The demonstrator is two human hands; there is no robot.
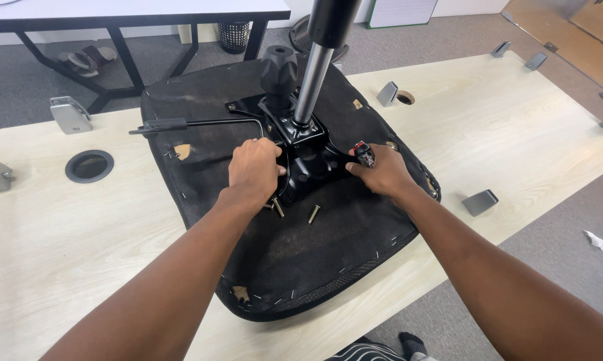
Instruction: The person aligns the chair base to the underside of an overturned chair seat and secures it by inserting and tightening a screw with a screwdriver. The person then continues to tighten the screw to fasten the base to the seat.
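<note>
A: From the head view, what lies on the worktop point(80, 241)?

B: An upturned black chair seat point(315, 261), fabric underside up, staples along its edge. A black metal mechanism plate point(301, 144) sits at its middle, with a shiny gas cylinder point(313, 83) standing up from it and a black knob point(278, 70) just left of that.

A: And the hands?

B: The left hand point(253, 170) is curled over the plate's near left edge, fingers wrapped onto the metal. The right hand point(381, 172) rests at the plate's right side, closed around a small dark tool with a red band point(363, 154), its tip pointing toward the plate.

A: Anything loose?

B: Two silver bolts point(313, 214) lie on the seat fabric just near of the plate, between the forearms. A thin black lever point(181, 124) runs out left from the plate.

A: Around the seat?

B: A round cable hole point(89, 166) to the left, grey metal clamps point(70, 113) along the far edge, another grey bracket point(480, 202) to the right. Beyond the worktop, a black-legged table point(114, 10) and a mesh bin point(234, 33) on grey carpet.
</note>
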